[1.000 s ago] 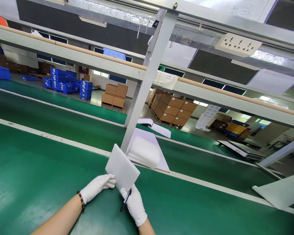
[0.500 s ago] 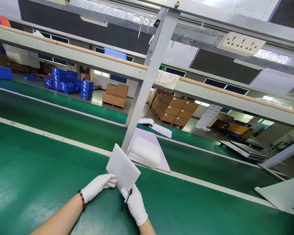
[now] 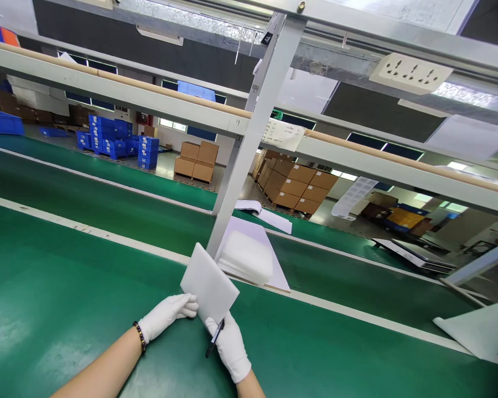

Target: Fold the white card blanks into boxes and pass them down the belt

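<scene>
A white foam sheet (image 3: 210, 283) is held up at a tilt above the green bench, in the lower middle of the head view. My right hand (image 3: 231, 345), in a white glove, grips its lower corner, thumb on the near face and the other fingers mostly hidden. A slim black pen-like object (image 3: 214, 338) also sits in that hand, pointing down; its exact kind is unclear. My left hand (image 3: 169, 316), gloved too and with a beaded bracelet at the wrist, has its fingers closed at the sheet's lower left edge. Just behind rests a stack of white foam sheets (image 3: 247, 257) on a pale board (image 3: 279, 272).
A metal post (image 3: 255, 130) rises right behind the sheet, carrying cross rails. The green bench (image 3: 87, 265) runs across, with a raised pale strip along it. White paper (image 3: 274, 220) lies beyond the stack. A pale sheet (image 3: 481, 329) hangs at right. Cartons and blue crates stand behind.
Almost nothing differs. Both hands keep their places on the foam sheet, and the whole view has shifted only slightly.
</scene>
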Demonstrator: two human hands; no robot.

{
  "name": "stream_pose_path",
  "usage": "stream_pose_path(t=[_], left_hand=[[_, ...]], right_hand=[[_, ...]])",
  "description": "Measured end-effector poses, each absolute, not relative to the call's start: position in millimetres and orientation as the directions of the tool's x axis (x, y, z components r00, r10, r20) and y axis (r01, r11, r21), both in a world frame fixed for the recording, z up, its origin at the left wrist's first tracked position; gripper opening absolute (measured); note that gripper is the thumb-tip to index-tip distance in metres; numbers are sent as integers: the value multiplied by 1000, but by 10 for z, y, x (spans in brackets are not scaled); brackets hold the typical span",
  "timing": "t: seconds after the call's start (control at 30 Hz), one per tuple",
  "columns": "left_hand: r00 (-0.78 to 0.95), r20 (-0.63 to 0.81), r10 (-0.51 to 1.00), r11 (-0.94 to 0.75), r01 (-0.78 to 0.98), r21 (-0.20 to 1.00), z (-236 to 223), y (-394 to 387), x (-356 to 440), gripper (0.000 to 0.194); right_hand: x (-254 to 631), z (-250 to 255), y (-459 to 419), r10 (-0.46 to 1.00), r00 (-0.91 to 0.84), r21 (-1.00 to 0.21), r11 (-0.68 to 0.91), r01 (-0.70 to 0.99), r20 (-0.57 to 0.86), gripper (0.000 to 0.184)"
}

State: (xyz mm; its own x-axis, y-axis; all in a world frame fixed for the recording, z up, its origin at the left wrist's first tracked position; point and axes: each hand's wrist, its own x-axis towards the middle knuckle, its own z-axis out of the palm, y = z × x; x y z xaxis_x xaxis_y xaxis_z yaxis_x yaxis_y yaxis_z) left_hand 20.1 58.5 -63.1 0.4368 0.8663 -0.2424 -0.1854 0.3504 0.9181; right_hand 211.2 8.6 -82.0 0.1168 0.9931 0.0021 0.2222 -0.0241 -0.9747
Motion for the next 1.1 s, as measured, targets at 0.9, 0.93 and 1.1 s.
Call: stream_pose_path(t=[0.9,0.93,1.1], left_hand=[[463,-230,856,351,-194,916,-712,611,215,61],[462,-228,857,348,-194,917,-725,614,218,59],[466,-199,862,306,-166,937,-755,608,231,65]], right_hand=[[2148,-875,85,992,123,-965,-37,258,-5,43],[2154,-879,88,993,120,-964,-39,262,-8,43],[2182,-881,97,992,123,-957,-75,281,-41,47]])
